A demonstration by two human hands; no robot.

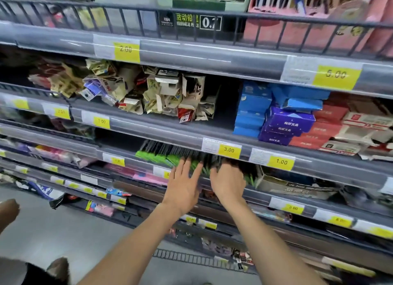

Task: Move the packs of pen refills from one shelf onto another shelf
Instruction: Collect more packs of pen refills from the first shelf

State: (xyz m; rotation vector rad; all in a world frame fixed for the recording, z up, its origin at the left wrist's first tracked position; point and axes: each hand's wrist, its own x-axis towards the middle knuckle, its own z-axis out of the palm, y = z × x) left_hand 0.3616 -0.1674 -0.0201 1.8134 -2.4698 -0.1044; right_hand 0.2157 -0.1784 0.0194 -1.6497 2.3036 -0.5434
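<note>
We reach refill packs (170, 156) at 12 o'clock, long axes running into shelf (319, 168). Left hand (182, 187) splayed flat; right hand (228, 183) nearer, fingers curled into row, grip unclear.

Grey shelf (161, 134) with crumpled packs (148, 93), stacked blue boxes (253, 110).

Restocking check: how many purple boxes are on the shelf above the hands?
3 purple boxes, stacked between the blue boxes and red boxes: top, middle, bottom. Others may hide behind.
</note>
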